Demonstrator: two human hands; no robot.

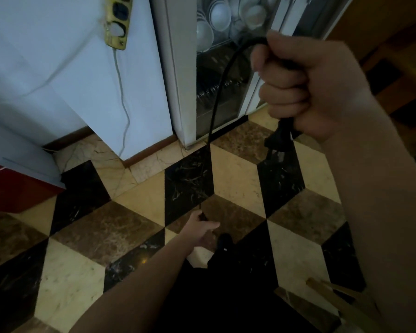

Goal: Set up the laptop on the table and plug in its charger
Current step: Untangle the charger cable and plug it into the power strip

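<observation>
The charger's black cable (217,92) is held taut between the two hands, apparently so that its slack is taken up and the plug end can be steered. The plug (277,138) hangs just below the right hand (305,85), which is clenched in a fist around the cable close to the plug, prongs pointing down toward the floor. Lower down, the cable is pinched by the left hand (202,230), probably to keep the length from dragging on the patterned marble floor (238,179). A yellow power strip (118,20) is fixed high on the pale wall (58,68), near enough to serve as the likely destination. Beside it stands a glass-fronted cabinet (216,75) holding white bowls (220,14). No laptop or counter is visible.
</observation>
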